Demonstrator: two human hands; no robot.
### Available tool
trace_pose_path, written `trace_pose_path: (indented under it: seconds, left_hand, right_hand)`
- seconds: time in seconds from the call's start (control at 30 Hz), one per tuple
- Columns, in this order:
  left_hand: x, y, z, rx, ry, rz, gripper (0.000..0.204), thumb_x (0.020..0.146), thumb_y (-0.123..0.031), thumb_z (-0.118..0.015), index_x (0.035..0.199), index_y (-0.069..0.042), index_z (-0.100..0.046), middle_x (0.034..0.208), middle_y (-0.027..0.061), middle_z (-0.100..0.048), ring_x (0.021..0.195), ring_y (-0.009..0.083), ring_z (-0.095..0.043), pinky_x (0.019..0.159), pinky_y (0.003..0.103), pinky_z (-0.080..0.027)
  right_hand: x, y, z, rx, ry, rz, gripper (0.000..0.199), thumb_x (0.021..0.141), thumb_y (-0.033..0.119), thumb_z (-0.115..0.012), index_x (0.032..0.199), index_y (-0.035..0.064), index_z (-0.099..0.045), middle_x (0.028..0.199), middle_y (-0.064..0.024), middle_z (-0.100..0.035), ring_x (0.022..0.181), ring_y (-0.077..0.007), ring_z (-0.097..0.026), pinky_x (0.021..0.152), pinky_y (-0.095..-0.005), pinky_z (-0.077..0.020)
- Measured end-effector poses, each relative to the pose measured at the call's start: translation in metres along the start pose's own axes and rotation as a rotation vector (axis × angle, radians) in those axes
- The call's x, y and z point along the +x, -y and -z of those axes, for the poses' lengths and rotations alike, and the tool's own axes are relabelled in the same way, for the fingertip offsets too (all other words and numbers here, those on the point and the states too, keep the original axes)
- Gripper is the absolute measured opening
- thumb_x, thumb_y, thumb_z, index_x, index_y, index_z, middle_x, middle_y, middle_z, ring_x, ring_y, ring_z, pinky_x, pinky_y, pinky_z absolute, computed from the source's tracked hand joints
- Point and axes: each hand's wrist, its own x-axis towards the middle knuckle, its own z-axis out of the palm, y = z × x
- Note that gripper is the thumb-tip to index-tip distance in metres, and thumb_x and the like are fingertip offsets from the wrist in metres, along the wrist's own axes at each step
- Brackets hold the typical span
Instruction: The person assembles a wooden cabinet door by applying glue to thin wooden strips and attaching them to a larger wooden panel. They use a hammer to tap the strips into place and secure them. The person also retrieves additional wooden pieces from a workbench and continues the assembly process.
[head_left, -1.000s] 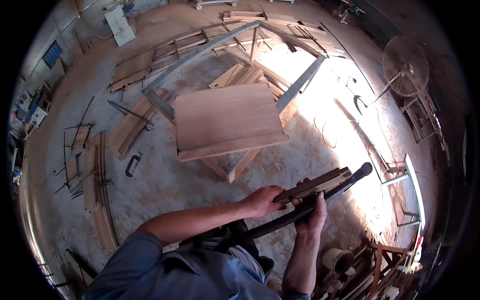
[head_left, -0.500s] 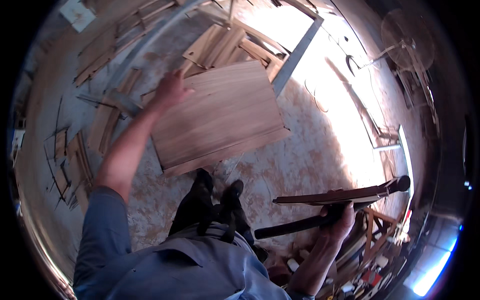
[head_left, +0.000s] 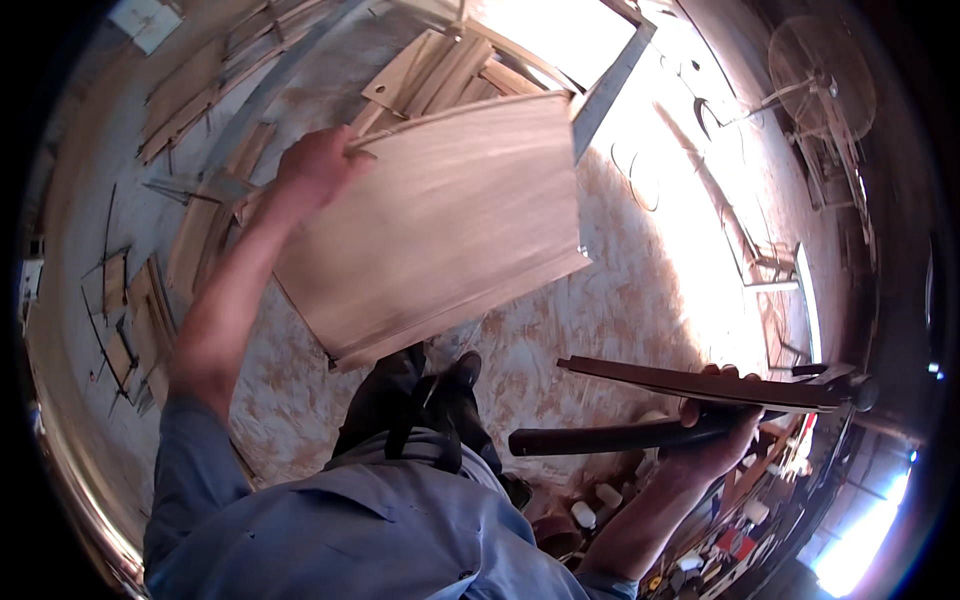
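A large light-brown wooden panel (head_left: 440, 220) is tilted in front of me, above my shoes, with a narrow strip along its near edge. My left hand (head_left: 322, 172) is closed on the panel's far left edge, the thumb over its face. Low on the right, my right hand (head_left: 722, 425) is wrapped round the hammer (head_left: 610, 438), whose dark handle points left, and a dark brown wooden strip (head_left: 680, 382) held above the handle. The hammer's head is at the far right, dark and partly hidden behind the strip's end. What supports the panel underneath is hidden.
More boards (head_left: 435, 75) are stacked beyond the panel, beside a grey metal bar (head_left: 612, 85). Clamps and wood pieces (head_left: 120, 330) lie at left. A pedestal fan (head_left: 820, 85) stands at far right, and a cluttered heap of tools and containers (head_left: 700, 560) is at lower right.
My left hand has moved left and closed on the panel's edge, and the panel has tilted and shifted. My right hand has moved right with the hammer and the strip.
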Motion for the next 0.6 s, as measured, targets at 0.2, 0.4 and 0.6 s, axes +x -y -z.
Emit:
trace_pose_path:
  seconds: [0.2,0.4,0.6]
  left_hand:
    - [-0.124,-0.073,0.025,0.110,-0.262,-0.089,0.037,0.080,-0.030,-0.072,0.104,-0.004,-0.062,0.099,0.0164,-0.066,0.092,0.0340,-0.064,0.082,0.043,-0.051]
    - [-0.197,-0.111,0.006,0.143,-0.493,-0.219,0.032,0.076,-0.025,-0.075,0.096,-0.003,-0.062,0.090,0.0123,-0.067,0.085,0.0303,-0.066,0.076,0.041,-0.053]
    - [-0.233,-0.134,-0.014,0.161,-0.570,-0.210,0.032,0.072,-0.023,-0.077,0.092,-0.004,-0.061,0.081,0.0092,-0.064,0.079,0.0269,-0.064,0.066,0.040,-0.050]
  right_hand:
    - [0.044,0.041,-0.038,0.127,0.409,0.056,0.039,0.097,0.035,-0.056,0.119,0.0043,-0.049,0.104,-0.0241,-0.059,0.050,-0.0269,-0.055,0.065,-0.0276,-0.0540]
    - [0.066,0.083,-0.096,0.245,0.725,0.033,0.040,0.098,0.036,-0.055,0.122,0.0047,-0.048,0.110,-0.0243,-0.058,0.059,-0.0274,-0.057,0.072,-0.0301,-0.0532]
    - [0.071,0.091,-0.140,0.260,0.915,0.022,0.043,0.096,0.034,-0.057,0.121,-0.0005,-0.055,0.114,-0.0214,-0.052,0.103,-0.0338,-0.052,0.059,-0.0335,-0.0564]
